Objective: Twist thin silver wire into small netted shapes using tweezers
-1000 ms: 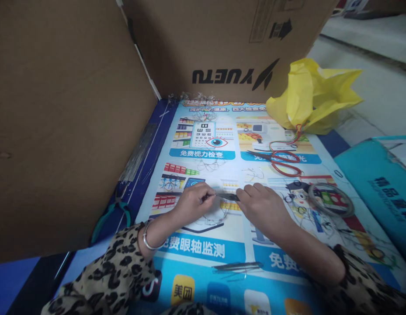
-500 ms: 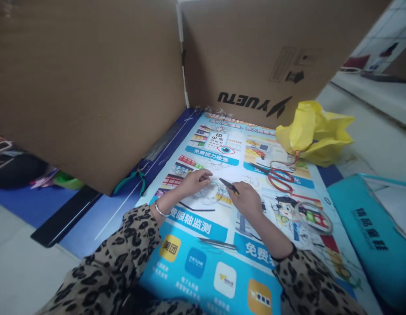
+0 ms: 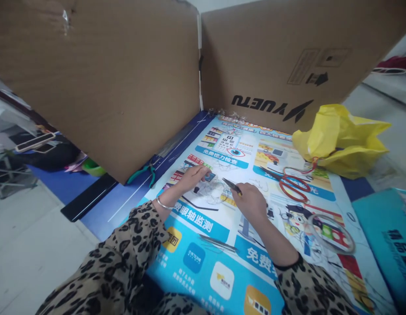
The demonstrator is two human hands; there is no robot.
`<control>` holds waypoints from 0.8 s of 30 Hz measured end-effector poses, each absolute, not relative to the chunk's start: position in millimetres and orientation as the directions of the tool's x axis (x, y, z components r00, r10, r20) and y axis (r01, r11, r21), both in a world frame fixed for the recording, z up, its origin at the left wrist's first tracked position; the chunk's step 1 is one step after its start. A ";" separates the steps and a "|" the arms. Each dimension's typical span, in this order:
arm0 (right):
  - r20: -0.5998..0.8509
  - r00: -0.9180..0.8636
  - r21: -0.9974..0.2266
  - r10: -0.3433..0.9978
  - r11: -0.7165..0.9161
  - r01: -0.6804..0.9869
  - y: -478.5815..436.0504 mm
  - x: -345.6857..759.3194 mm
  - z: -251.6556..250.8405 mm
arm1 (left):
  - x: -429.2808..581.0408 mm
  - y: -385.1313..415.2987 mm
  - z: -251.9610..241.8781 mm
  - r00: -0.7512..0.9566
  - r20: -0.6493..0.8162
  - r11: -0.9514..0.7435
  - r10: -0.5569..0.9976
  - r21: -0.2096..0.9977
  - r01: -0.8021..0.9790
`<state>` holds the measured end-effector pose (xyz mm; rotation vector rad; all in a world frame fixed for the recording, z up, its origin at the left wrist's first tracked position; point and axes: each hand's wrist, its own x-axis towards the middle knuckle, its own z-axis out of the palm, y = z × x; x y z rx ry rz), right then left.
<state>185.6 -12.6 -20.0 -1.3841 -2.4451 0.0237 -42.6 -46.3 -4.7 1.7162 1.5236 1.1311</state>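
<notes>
My right hand [image 3: 252, 202] is closed around small pliers [image 3: 231, 186] with dark pointed jaws and a bit of yellow at the grip. The jaws point up and left, towards my left hand [image 3: 195, 178], a short gap away. On that hand the fingertips are pinched together; whatever they hold is too fine to make out. Thin tangled wire [image 3: 216, 192] lies on the printed poster [image 3: 229, 224] beneath both hands. Closer to me rests a small bundle of straight dark wire pieces [image 3: 218, 243].
Two cardboard panels [image 3: 124, 87] stand around the back and left. Red-handled scissors [image 3: 295, 189], a yellow bag [image 3: 337, 140], a clear coil [image 3: 332, 234] and a teal box [image 3: 386, 232] are on the right. Teal-handled pliers [image 3: 144, 173] and a black bar [image 3: 88, 197] lie left.
The view has shifted, so the surroundings appear further right. My left fingertips have closed more and point downward slightly. The pliers stay in my right hand, in nearly the same place.
</notes>
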 end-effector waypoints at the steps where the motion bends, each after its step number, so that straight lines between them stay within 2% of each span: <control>1: 0.273 -0.471 -0.178 0.839 0.525 0.832 -12.8 185.2 -19.5 | -43.6 -46.6 -4.7 -0.022 0.218 -0.180 0.976 0.853 0.489; 13: 0.211 -0.463 -0.251 0.861 0.506 0.825 -9.4 182.6 -18.8 | -44.5 -46.9 1.9 -0.086 0.196 -0.129 0.977 0.860 0.494; 24: 0.196 -0.453 -0.302 0.870 0.493 0.816 -7.8 182.0 -20.8 | -43.7 -46.0 -2.3 -0.144 0.198 -0.124 0.970 0.905 0.407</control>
